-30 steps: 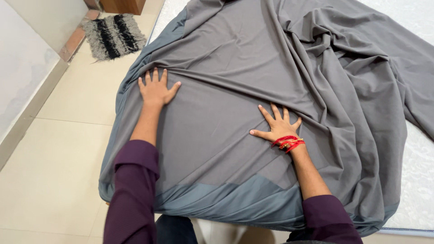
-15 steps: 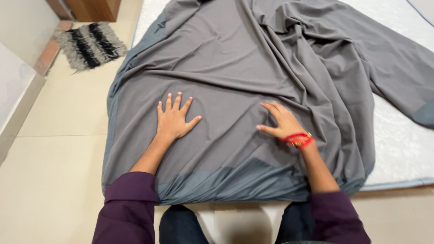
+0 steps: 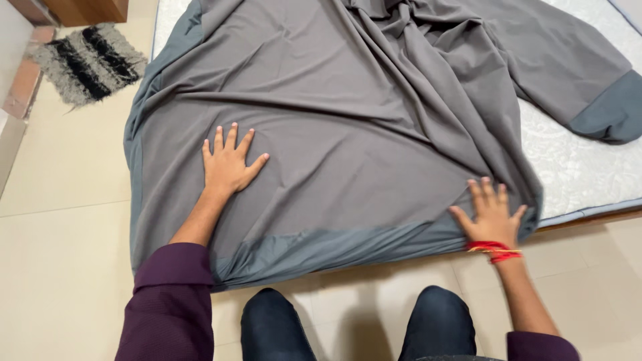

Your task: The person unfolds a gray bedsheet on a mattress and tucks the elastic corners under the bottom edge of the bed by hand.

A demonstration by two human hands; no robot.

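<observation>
The person kneels at the near edge of a low mattress and leans over a large grey cloth that is spread across it. The left hand lies flat on the cloth, palm down, with all fingers spread open and the thumb pointing to the right; it grips nothing, it only presses on the fabric. The right hand also lies flat with open fingers, at the near right corner of the cloth, just beside the place where the fabric ends and the white patterned surface of the mattress shows. This hand looks a little blurred. A red thread band goes around the right wrist. Both arms wear dark purple sleeves, and the knees in dark trousers are seen at the bottom, on the pale tiled floor. The cloth covers most of the mattress and hangs over its left side. Between the two hands the fabric is rather smooth, but further back, in the upper middle, it gathers into many deep folds. A darker blue-grey border runs along the near edge of the cloth and up its left side. Far to the right a sleeve-like part with the same darker end lies on the mattress. A small shaggy rug with black and grey stripes lies on the floor at the upper left, well apart from the cloth.
</observation>
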